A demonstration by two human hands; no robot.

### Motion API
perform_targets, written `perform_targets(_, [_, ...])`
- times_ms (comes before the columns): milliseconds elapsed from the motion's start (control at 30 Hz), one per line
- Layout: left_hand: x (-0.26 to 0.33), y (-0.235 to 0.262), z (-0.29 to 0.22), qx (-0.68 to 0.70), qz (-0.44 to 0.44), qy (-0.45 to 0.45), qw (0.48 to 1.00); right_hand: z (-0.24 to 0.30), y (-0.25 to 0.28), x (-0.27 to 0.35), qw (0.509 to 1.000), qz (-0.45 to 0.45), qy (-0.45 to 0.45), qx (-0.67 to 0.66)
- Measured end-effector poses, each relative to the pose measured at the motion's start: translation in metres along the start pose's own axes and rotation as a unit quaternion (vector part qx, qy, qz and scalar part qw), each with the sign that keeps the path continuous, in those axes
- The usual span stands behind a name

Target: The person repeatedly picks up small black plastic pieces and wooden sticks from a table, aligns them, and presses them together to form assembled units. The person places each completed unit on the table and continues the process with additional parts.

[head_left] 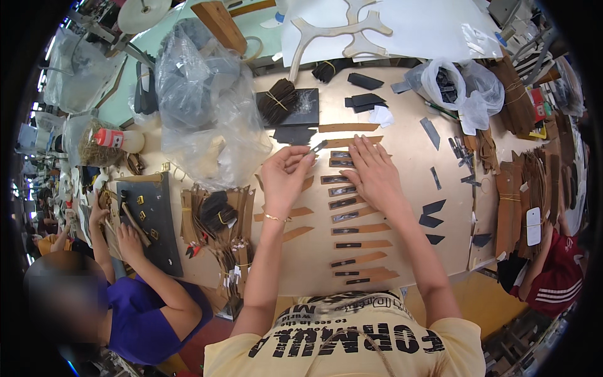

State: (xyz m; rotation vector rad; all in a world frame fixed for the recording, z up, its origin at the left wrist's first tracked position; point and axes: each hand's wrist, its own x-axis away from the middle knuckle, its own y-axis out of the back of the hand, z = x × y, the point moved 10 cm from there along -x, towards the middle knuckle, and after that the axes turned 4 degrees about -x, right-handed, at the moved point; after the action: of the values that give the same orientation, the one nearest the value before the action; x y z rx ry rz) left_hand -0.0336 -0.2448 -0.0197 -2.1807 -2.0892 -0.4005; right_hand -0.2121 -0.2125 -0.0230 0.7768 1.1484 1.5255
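My left hand [287,176] pinches a small dark strip [320,146] between thumb and fingertips, over the left end of a brown leather strap piece [339,143]. Fingers stretched out, my right hand [375,173] lies flat across the right part of the upper strap pieces and covers some of them. Below runs a column of tan strap pieces [377,244], each with a dark strip [347,245] on its left end. One more brown strap piece [349,127] lies just beyond, without a dark strip showing. Other tan pieces [298,233] lie left of the column.
Dark angled pieces [431,207] are scattered at right, below an open plastic bag [445,85] of dark bits. A large clear plastic bag [201,113] and bundled brown strips [279,102] stand far left. Co-workers' arms [147,257] reach in at left and right.
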Motion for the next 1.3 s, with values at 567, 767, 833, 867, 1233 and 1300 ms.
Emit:
perform_targets(567, [-0.038,-0.05,0.021,-0.041,0.062,0.063,0.995,-0.047,-0.002,-0.028,0.819,-0.064,-0.219,-0.526])
perform_targets(767, [-0.04,-0.046,0.016,-0.143,-0.006,-0.012,0.99,-0.04,0.011,-0.036,0.893,-0.102,-0.19,-0.394])
perform_targets(833, [-0.039,-0.046,0.017,-0.143,-0.008,-0.012,0.99,-0.042,0.009,-0.035,0.889,-0.1,-0.21,-0.395])
perform_targets(867, [-0.039,-0.046,0.017,-0.145,-0.01,-0.015,0.989,-0.044,0.008,-0.034,0.885,-0.101,-0.218,-0.399])
perform_targets(1233, [-0.038,-0.047,0.007,-0.18,-0.027,-0.039,0.983,-0.043,0.006,-0.036,0.898,-0.102,-0.212,-0.372])
perform_targets(1300, [-0.038,-0.047,0.005,-0.182,-0.031,-0.046,0.982,-0.042,0.006,-0.037,0.9,-0.109,-0.206,-0.369])
